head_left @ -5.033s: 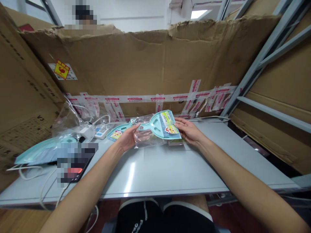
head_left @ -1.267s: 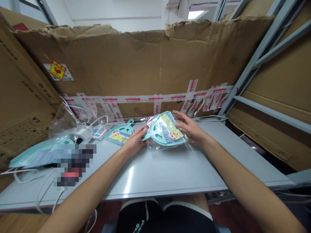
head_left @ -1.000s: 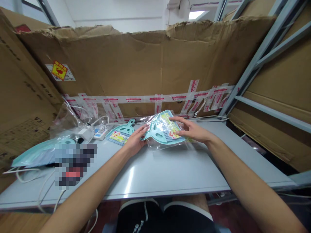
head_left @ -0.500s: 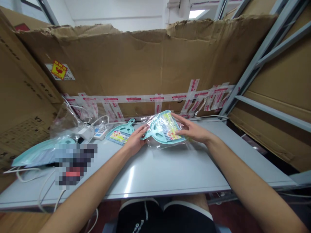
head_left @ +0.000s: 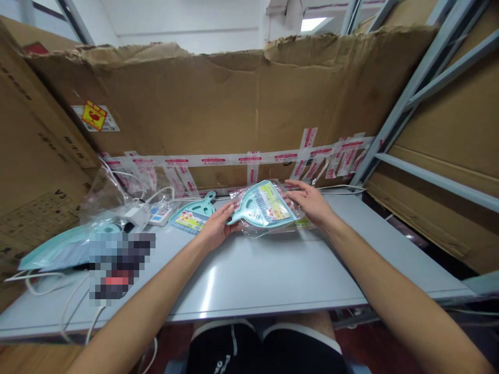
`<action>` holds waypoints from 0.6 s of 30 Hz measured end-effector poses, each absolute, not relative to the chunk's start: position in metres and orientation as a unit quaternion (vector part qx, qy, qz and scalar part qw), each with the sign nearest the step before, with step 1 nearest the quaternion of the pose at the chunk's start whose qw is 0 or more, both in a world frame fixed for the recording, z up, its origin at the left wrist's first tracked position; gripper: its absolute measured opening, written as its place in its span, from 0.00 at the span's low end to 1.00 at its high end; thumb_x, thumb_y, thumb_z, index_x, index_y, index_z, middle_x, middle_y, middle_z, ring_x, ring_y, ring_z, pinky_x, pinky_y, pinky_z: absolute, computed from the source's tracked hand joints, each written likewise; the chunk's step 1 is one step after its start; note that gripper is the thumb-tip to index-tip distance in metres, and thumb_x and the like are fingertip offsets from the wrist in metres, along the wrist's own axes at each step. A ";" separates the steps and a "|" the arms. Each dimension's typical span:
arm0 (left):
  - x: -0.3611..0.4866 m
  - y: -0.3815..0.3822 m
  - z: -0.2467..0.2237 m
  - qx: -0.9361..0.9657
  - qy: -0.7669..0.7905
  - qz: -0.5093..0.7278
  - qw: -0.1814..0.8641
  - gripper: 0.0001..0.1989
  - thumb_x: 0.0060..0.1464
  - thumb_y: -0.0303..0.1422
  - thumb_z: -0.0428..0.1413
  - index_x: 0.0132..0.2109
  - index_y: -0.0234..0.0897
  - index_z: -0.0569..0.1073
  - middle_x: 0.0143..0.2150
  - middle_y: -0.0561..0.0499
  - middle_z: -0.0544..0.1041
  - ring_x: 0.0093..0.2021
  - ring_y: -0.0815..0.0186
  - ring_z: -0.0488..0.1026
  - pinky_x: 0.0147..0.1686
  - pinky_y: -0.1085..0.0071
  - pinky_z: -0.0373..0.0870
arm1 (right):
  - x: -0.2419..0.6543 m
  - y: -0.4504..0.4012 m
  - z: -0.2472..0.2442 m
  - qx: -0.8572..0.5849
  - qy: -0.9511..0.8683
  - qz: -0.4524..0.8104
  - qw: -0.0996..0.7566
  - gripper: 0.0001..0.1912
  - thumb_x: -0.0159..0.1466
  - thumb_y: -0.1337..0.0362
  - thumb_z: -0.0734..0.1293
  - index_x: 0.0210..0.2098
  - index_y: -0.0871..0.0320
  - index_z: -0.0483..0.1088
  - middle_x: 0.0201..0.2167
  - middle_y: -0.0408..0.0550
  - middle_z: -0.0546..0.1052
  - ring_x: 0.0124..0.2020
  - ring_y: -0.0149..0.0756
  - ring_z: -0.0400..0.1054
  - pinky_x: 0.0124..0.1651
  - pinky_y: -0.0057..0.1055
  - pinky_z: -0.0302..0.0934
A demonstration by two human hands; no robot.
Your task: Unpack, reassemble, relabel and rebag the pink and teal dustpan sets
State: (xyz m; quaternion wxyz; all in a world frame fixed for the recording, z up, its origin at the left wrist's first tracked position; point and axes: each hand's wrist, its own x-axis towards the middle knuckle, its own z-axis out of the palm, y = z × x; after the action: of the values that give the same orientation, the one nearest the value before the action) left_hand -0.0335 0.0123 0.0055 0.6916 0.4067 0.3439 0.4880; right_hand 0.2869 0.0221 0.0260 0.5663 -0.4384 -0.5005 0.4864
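A light teal dustpan-shaped item with a yellow label card (head_left: 259,205) lies tilted inside a clear plastic bag (head_left: 255,231) over the grey table. My left hand (head_left: 220,224) pinches its handle at the left end. At the right, my right hand (head_left: 310,202) has its fingers at the edge of the bag, thumb and fingertips partly hidden by the plastic. Just left of my left hand, a second teal item with a similar label (head_left: 191,215) lies on the table.
Large teal pieces in plastic (head_left: 66,246) lie at the left, near white cables, a white adapter (head_left: 136,214) and a blurred dark object (head_left: 125,265). A taped cardboard sheet (head_left: 234,104) stands behind the table (head_left: 273,280); metal shelf bars rise at the right.
My right hand has shifted slightly right, off the label toward the bag's edge. The held item has turned a little, and its label shows more fully.
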 end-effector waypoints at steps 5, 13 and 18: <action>-0.036 0.012 0.009 0.408 0.334 0.489 0.695 0.21 0.68 0.34 0.68 0.65 0.39 0.82 0.70 0.39 0.75 0.51 0.58 0.84 0.51 0.55 0.90 | 0.291 0.022 0.034 -0.444 -0.456 0.505 0.583 0.28 0.60 0.65 0.80 0.59 0.56 0.74 0.39 0.52 0.88 0.31 0.37 0.81 0.30 0.28 0.74; -0.037 0.012 0.007 0.419 0.332 0.499 0.682 0.20 0.68 0.35 0.68 0.64 0.40 0.82 0.72 0.39 0.75 0.52 0.57 0.84 0.51 0.55 0.89 | 0.301 0.029 0.030 -0.469 -0.441 0.527 0.555 0.21 0.64 0.63 0.79 0.55 0.54 0.78 0.43 0.52 0.88 0.32 0.39 0.81 0.31 0.32 0.76; -0.037 0.011 0.011 0.435 0.329 0.484 0.684 0.19 0.68 0.36 0.68 0.63 0.41 0.83 0.71 0.40 0.77 0.50 0.58 0.83 0.49 0.56 0.89 | 0.312 0.041 0.022 -0.481 -0.435 0.487 0.585 0.15 0.67 0.55 0.78 0.50 0.51 0.78 0.47 0.49 0.87 0.38 0.36 0.81 0.30 0.25 0.73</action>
State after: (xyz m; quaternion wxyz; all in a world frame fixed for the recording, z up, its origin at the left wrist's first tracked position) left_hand -0.0374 0.0108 0.0109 0.6845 0.4354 0.3289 0.4835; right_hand 0.3124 0.0406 0.0224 0.5854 -0.4813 -0.4347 0.4866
